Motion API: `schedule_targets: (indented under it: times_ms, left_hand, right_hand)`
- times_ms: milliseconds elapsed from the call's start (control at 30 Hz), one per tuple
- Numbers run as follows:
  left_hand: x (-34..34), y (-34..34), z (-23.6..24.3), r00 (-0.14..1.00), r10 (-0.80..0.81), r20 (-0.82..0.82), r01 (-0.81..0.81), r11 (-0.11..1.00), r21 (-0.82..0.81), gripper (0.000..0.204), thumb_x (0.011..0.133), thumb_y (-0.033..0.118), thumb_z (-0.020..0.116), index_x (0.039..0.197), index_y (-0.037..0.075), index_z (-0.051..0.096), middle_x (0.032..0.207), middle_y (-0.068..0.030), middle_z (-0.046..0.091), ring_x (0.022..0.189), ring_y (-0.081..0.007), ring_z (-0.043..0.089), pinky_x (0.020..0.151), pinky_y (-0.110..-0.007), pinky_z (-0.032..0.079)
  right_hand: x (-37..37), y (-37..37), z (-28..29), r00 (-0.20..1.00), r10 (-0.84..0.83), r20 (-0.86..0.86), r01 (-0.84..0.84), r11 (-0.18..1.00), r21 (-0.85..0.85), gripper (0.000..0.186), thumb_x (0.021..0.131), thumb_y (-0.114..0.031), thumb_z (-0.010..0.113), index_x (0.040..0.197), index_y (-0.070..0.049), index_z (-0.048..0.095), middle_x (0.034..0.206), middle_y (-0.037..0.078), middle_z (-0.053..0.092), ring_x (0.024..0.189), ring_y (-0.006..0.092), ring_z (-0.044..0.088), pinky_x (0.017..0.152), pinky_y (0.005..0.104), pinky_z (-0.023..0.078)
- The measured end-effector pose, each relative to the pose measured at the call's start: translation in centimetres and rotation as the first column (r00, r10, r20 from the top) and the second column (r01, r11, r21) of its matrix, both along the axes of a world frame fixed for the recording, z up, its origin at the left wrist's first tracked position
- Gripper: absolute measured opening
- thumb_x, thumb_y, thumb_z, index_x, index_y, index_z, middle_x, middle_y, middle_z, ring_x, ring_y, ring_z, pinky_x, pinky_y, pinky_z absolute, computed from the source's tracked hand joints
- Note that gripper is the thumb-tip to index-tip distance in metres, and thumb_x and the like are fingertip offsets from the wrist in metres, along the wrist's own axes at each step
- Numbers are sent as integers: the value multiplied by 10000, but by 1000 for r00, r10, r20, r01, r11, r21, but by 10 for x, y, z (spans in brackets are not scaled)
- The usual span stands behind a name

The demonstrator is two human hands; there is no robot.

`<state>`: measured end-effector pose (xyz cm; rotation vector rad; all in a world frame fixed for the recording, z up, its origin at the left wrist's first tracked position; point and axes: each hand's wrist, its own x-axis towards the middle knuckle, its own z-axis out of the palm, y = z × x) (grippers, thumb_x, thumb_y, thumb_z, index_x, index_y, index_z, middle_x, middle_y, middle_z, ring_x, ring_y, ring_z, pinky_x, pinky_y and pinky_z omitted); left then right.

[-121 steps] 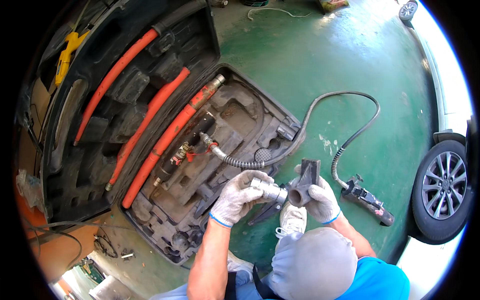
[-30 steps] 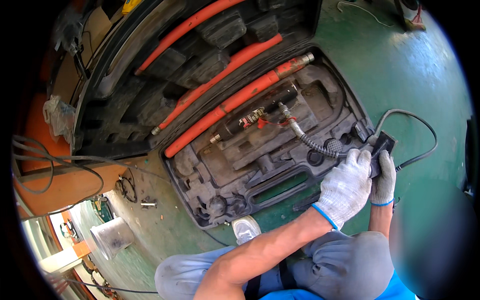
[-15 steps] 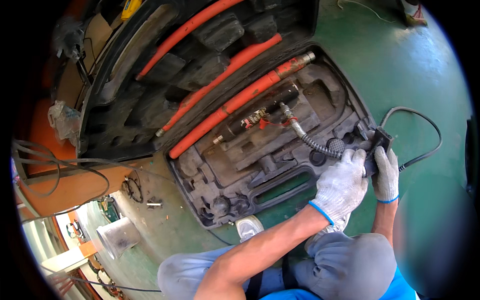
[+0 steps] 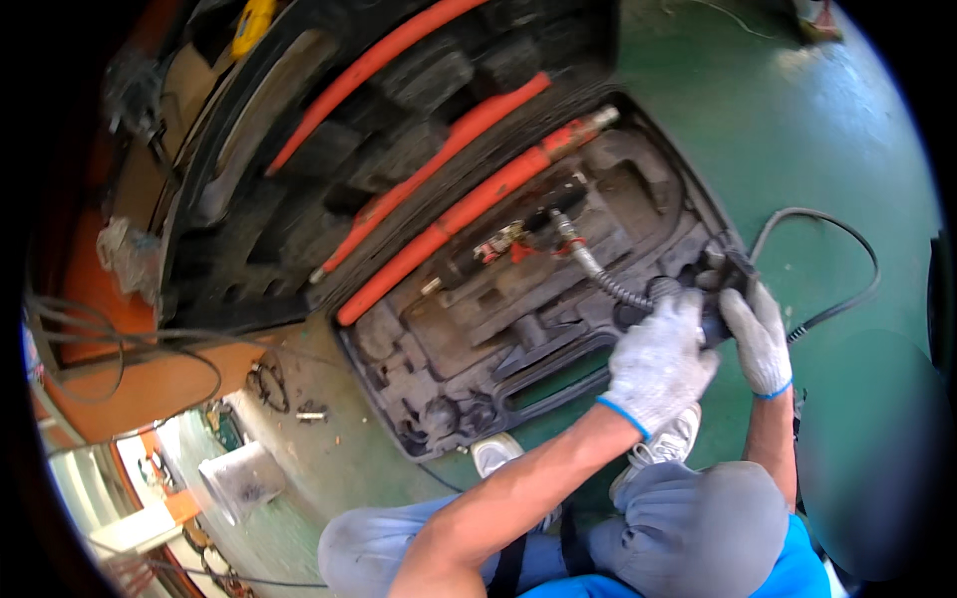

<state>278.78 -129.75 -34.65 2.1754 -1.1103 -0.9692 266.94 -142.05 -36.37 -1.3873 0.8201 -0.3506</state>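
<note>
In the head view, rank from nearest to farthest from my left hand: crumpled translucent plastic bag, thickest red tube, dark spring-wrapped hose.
1. Dark spring-wrapped hose: just ahead of your left hand.
2. Thickest red tube: farther left, inside black case.
3. Crumpled translucent plastic bag: far left.

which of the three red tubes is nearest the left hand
The red tube in the case's base, beside the black cylinder; the other two lie farther off, in the opened lid.

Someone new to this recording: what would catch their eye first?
Probably the long red tube in the open black case, with two other red tubes in its lid. Next come the pale-gloved left hand and right hand at the case's near right corner, by a dark part, their grip hard to make out.
</note>
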Motion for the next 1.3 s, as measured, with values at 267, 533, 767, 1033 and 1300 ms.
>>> schedule_targets:
  times_ms: [267, 533, 767, 1033, 1300]
  left_hand:
    - [26, -2, 0, 997, 69, 19, -68, 997, -47, 640, 815, 320, 826, 1345, 47, 594, 1227, -227, 657, 1100, -442, 676, 927, -534, 552]
    - [27, 3, -13, 991, 66, 116, -53, 992, -116, 643, 779, 301, 851, 1323, 63, 604, 1191, -194, 656, 1057, -422, 684, 888, -518, 559]
    - [32, -2, -14, 946, 74, 315, -1, 975, -223, 630, 765, 195, 848, 1337, 72, 616, 1214, -165, 651, 1042, -401, 693, 852, -496, 579]
    - [97, -13, -21, 946, 55, 319, 61, 938, -342, 621, 801, 187, 867, 1346, 23, 620, 1253, -206, 664, 1095, -369, 712, 921, -453, 594]
    - [212, 74, -67, 849, 83, 522, -217, 955, 201, 768, 831, 372, 816, 1440, -13, 552, 1419, -253, 602, 1296, -407, 605, 1107, -474, 491]
  right_hand:
    - [28, -20, -2, 987, 118, -108, -121, 992, -25, 339, 1025, -255, 679, 1187, 40, 632, 992, 50, 625, 941, 114, 525, 844, 320, 496]
    - [27, -23, -1, 989, 142, -39, -136, 981, 137, 620, 991, -189, 721, 1538, 8, 506, 1163, 55, 671, 1051, 106, 582, 953, 296, 503]
    - [34, -40, 14, 974, 226, -7, -226, 974, -13, 520, 909, -171, 798, 1367, -7, 614, 1185, 42, 675, 1085, 112, 592, 985, 298, 501]
    - [90, -45, -13, 995, -88, 53, 63, 927, 370, 381, 913, -174, 766, 1252, -24, 682, 1058, 32, 682, 881, 83, 640, 705, 278, 559]
    - [157, -79, -80, 955, -272, 117, 280, 958, -59, 447, 871, -214, 800, 1255, -10, 701, 1225, 132, 734, 1194, 227, 669, 1051, 330, 500]
